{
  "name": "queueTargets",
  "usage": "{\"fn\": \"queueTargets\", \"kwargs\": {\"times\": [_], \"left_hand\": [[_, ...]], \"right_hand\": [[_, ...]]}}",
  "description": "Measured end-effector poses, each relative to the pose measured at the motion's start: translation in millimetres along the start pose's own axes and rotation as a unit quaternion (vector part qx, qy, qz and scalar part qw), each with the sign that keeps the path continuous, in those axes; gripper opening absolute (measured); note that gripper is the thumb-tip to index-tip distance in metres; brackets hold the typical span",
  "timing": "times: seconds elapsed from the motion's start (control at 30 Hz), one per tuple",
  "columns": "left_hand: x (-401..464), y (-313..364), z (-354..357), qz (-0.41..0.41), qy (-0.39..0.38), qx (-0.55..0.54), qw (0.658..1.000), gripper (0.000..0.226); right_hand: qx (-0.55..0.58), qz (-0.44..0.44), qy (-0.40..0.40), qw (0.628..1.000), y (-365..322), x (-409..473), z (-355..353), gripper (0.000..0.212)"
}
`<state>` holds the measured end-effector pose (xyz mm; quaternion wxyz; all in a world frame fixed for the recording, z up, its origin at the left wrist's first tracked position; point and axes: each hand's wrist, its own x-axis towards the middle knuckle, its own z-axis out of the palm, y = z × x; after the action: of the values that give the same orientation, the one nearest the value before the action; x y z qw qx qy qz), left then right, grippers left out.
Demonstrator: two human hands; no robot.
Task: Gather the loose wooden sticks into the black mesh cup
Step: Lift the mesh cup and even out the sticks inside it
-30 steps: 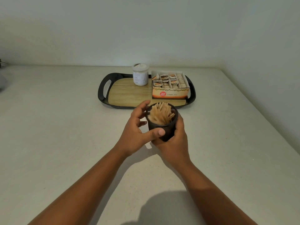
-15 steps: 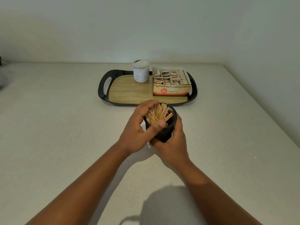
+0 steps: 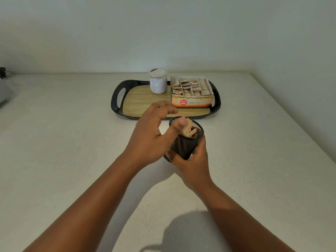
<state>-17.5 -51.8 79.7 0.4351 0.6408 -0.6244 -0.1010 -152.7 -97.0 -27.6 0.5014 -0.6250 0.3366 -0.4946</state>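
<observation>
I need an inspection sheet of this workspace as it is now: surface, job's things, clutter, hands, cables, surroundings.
Surface: pale speckled countertop; no loose sticks seen.
Job's things: black mesh cup, tilted, off the counter, with wooden sticks inside.
Clutter: black tray with wood-look base holding a white-lidded jar and an open ginger tea box.
Hands: right hand grips the cup; left hand open, thumb at the rim.
Cables: nothing seen.
Surroundings: plain walls; dark object at left edge, unclear.

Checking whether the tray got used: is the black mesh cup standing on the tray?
No, the black mesh cup is tilted in the right hand over the counter, nearer than the tray.
</observation>
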Motion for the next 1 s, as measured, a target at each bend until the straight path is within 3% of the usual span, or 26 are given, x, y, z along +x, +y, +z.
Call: {"fn": "queueTargets", "kwargs": {"times": [0.1,0.23,0.6,0.87,1.0], "left_hand": [[-0.6,-4.2,-4.4,-0.007,0.043,-0.021,0.999,0.036],[-3.2,-10.8,-6.8,-0.048,0.010,-0.035,0.998,0.022],[-8.6,-5.2,-18.6,0.063,-0.078,0.048,0.994,0.027],[-2.0,5.9,-23.7,-0.049,-0.123,0.054,0.990,0.019],[-5.6,12.2,-30.4,-0.029,-0.055,0.028,0.998,0.028]], "right_hand": [[-0.017,0.011,-0.025,0.999,-2.2,-0.6,0.7,0.088],[-0.019,0.022,-0.066,0.997,-0.8,-2.5,1.2,0.090],[-0.005,0.006,-0.069,0.998,-3.4,-5.1,-2.2,0.091],[-0.113,-0.051,-0.069,0.990,-1.7,-9.6,-0.3,0.094],[-0.082,-0.040,-0.055,0.994,0.1,-7.1,-0.8,0.094]]}}
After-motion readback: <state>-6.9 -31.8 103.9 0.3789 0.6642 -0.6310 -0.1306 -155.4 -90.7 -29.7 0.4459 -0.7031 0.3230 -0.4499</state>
